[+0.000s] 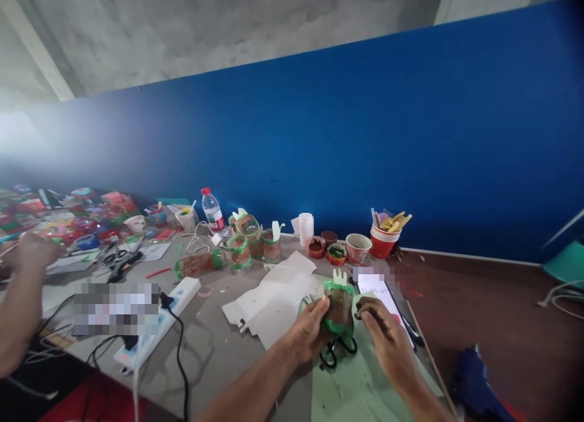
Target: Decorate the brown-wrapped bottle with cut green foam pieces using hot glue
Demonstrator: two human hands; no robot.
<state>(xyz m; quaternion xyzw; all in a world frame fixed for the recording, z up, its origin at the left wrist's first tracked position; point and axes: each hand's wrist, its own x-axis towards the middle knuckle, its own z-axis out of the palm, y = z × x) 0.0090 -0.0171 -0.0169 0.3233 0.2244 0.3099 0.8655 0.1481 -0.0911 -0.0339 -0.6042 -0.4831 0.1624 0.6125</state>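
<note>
My left hand (pixel 310 329) is wrapped around a small clear jar (pixel 340 309) with brown sides and green bands at its top and bottom. A white fork-shaped piece (pixel 340 277) sticks up from its rim. Just right of the jar, my right hand (pixel 381 328) is closed in a pinch; a small dark bit shows at its fingertips, too small to name. Scissors with black handles (pixel 335 354) lie below the jar on a green sheet (pixel 342 391). Beside my right hand lies a phone (pixel 376 291) with a lit screen.
Similar green-banded jars (pixel 271 249) stand behind white paper (pixel 287 294). Paper cups (pixel 358 247), a red bucket of yellow sticks (pixel 385 239) and a water bottle (pixel 213 212) line the back. A power strip (pixel 157 325) lies left; a blue glue gun (pixel 477 379) right. Another person's arm (pixel 25 300) is far left.
</note>
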